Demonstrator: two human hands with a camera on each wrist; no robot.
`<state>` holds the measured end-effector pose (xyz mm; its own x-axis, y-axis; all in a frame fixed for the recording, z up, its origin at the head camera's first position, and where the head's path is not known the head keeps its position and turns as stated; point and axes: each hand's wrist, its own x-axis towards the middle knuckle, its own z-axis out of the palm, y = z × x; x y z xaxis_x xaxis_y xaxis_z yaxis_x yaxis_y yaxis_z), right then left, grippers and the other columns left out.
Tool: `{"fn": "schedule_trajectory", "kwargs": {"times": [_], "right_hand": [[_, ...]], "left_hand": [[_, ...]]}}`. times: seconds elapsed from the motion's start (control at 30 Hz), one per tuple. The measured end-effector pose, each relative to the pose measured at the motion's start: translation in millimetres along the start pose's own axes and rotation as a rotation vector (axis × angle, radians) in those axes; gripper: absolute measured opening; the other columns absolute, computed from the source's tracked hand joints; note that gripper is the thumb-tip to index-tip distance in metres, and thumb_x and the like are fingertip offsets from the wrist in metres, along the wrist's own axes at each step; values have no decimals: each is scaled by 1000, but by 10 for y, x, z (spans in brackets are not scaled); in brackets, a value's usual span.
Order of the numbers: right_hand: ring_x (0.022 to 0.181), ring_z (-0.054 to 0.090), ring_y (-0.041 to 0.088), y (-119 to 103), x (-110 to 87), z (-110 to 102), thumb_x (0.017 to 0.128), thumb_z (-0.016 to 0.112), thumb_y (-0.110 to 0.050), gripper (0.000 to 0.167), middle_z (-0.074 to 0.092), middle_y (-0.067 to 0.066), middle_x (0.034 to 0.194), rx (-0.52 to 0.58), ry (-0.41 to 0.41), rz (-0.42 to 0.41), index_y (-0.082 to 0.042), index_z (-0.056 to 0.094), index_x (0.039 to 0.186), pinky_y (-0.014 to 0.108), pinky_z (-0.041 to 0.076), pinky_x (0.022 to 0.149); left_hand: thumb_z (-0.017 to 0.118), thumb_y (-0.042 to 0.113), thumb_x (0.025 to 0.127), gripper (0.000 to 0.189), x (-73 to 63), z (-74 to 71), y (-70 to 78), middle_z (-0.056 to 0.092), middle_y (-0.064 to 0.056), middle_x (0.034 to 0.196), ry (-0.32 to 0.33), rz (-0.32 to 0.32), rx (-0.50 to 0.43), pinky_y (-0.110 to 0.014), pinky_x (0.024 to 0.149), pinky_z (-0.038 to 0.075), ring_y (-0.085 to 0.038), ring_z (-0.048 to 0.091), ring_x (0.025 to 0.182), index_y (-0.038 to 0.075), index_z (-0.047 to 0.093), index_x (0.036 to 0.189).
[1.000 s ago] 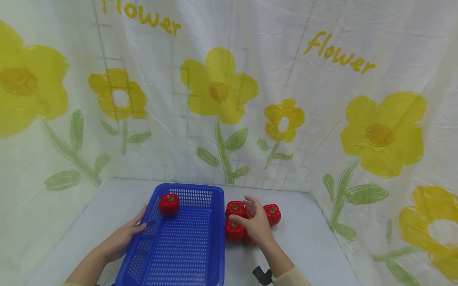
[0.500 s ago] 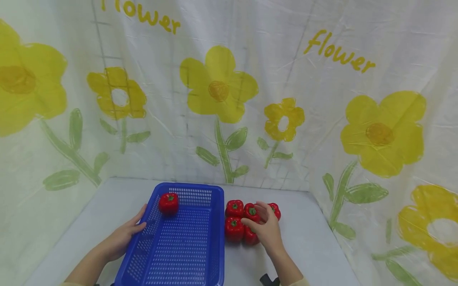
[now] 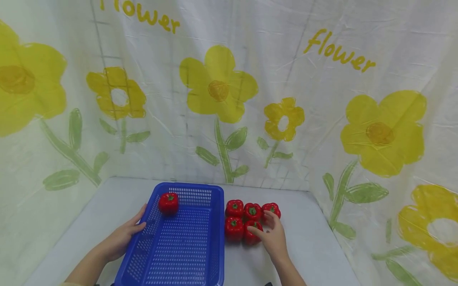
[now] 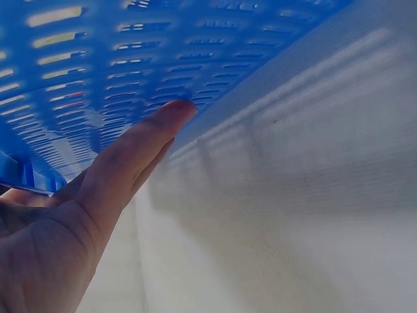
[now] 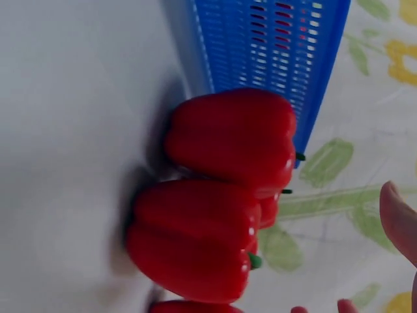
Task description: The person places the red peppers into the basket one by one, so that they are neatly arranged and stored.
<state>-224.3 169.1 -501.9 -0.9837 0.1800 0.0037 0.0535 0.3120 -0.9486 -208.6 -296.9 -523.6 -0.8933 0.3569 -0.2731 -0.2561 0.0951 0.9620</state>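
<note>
A blue plastic basket [image 3: 182, 246] with slotted walls stands on the table, one red bell pepper [image 3: 168, 203] in its far left corner. At its left side my left hand [image 3: 121, 238] holds the rim with the thumb over it, while straight fingers [image 4: 140, 147] lie along the outer wall. Right of the basket, several more red bell peppers stand in two rows, among them a front right one [image 3: 251, 235] and a back right one [image 3: 269, 207]. My right hand [image 3: 274, 238] hovers over these two, thumb and fingers spread, with nothing in its grasp.
The white table [image 3: 304, 254] reaches back to a hanging white curtain [image 3: 164, 155] printed with yellow flowers. A front left bell pepper [image 3: 233, 230] and a back left one [image 3: 234, 208] stand close beside the basket's right wall.
My right hand has shifted right and slightly toward me across the peppers, uncovering the back middle one. The left hand and the basket stay in place.
</note>
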Motion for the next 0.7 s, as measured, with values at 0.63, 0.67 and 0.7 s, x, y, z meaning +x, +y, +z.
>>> {"fn": "schedule_trajectory", "kwargs": {"times": [0.63, 0.67, 0.7], "right_hand": [[134, 45, 50, 344, 50, 91, 75, 90, -27, 95, 44, 29, 149, -35, -59, 142, -2, 38, 151, 58, 49, 103], [134, 46, 50, 354, 52, 93, 75, 91, -27, 96, 45, 30, 149, -30, -64, 143, -2, 38, 151, 57, 50, 103], [134, 46, 51, 361, 53, 95, 75, 91, -27, 96, 45, 30, 149, -28, -67, 145, -2, 38, 151, 57, 50, 102]], "left_hand": [[33, 27, 111, 71, -9, 18, 12, -23, -24, 164, 4, -11, -5, -65, 114, 31, -58, -3, 148, 31, -19, 158], [33, 27, 111, 71, -8, 17, 12, -23, -24, 164, 2, -9, -5, -64, 114, 31, -58, -3, 148, 31, -19, 158], [33, 27, 111, 71, -6, 15, 11, -23, -24, 164, 1, -7, -4, -64, 114, 31, -58, -3, 148, 31, -19, 158]]}}
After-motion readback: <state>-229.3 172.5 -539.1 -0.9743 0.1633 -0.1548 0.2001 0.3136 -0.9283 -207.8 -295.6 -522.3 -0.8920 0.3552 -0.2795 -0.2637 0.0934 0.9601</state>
